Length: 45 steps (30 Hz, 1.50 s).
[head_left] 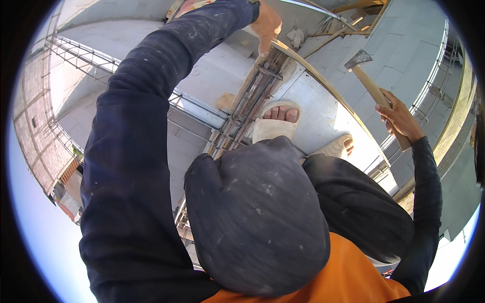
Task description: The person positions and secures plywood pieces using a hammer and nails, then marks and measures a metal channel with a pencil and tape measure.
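Note:
My left hand reaches far forward and presses on the top of a curved wooden form board beside a channel of steel reinforcing bars. My right hand is closed around the wooden handle of a hatchet-like hammer, whose metal head is raised above the grey slab. Both arms wear dark blue sleeves. My knees in dark trousers and my feet in pale sandals fill the centre, squatting by the rebar channel.
Grey concrete slab panels spread ahead and to the right. Rebar cages run along the left edge, with brick walls and ground far below at left. Timber pieces lie at the top. A small wood block sits near the channel.

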Tool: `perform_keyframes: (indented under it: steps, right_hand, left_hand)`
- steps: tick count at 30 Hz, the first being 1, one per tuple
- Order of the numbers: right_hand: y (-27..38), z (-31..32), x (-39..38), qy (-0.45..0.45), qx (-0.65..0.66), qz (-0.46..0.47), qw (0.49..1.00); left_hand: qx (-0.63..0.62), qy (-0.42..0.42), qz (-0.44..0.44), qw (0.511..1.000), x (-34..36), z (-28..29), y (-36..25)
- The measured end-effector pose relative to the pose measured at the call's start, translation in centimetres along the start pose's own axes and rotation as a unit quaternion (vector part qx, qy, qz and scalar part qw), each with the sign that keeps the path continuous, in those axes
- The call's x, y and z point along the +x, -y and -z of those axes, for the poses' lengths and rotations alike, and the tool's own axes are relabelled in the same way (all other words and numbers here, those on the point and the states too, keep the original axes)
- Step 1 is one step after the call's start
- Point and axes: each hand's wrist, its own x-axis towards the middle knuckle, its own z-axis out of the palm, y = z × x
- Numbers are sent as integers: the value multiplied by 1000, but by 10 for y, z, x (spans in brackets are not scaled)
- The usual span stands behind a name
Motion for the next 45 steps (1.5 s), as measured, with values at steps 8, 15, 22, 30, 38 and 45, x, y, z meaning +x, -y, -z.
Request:
perform_keyframes:
  steps: [8,15,22,30,38,45]
  right_hand:
    - [-3,4,-12,-32,-7,6,999]
    - [-46,-10,-77,-123,-28,-12,992]
    - [-51,-58,-142,-69,59,-8,996]
    - [-114,-112,-99,53,-41,56,996]
    - [-164,-167,-52,8,-26,53,998]
    - [-165,-199,-58,-116,0,19,993]
  left_hand:
    - [35,-128,-5,991,1,-36,-5]
    - [27,-124,-30,991,-3,-27,-6]
    - [66,-280,-98,953,-10,-27,-22]
    - [20,-160,-15,987,-31,-5,10]
    - [2,-147,73,986,-35,-13,0]
    - [93,-120,-3,988,-15,12,-89]
